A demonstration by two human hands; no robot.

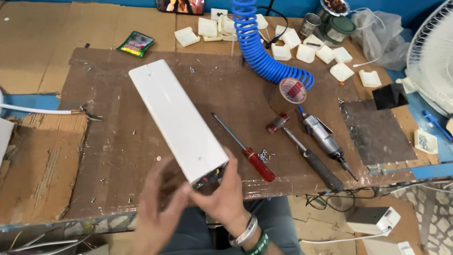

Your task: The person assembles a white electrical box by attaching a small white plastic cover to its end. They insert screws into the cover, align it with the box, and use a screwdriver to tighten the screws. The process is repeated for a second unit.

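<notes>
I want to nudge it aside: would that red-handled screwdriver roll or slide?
The red-handled screwdriver would probably roll, since handle and shaft look round. It looks stiff and likely light. The small screws lying loose beside it might scatter.

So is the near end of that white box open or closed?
Open. The white box shows a dark hollow with coloured bits inside at its near end, where the left hand and right hand hold it.

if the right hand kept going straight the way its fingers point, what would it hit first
The right hand points up and left, already pressed against the near end of the long white rectangular plastic casing. That casing is what it meets first; the left hand sits just beside, though depth is unclear.
</notes>
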